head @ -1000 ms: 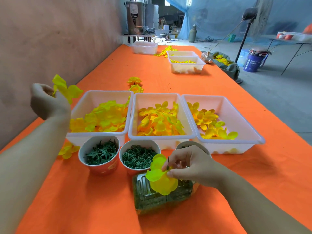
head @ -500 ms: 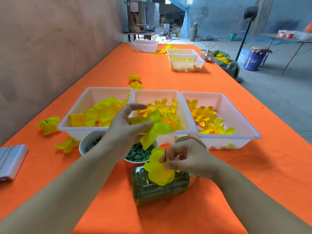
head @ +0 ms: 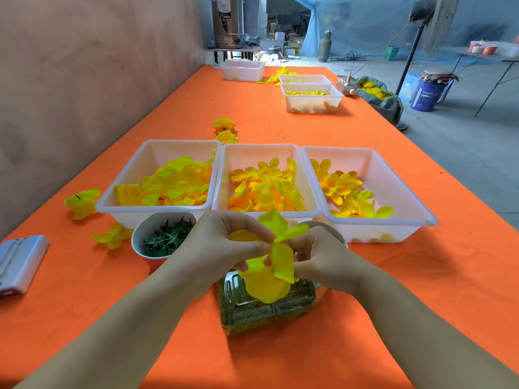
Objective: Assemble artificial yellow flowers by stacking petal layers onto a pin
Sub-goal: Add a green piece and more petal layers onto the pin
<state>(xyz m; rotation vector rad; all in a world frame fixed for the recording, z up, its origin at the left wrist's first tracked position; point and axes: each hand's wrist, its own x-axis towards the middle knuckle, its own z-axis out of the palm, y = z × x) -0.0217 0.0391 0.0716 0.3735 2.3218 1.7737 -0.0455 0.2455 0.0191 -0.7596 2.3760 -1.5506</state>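
Your left hand pinches the upper petal layer at its centre. Your right hand grips the lower petal layer from behind, pin hidden. Both hover over the clear container, just short of the middle bin's near rim. The bowl of green calyxes is just beside your left wrist. Bare orange cloth flanks both forearms.
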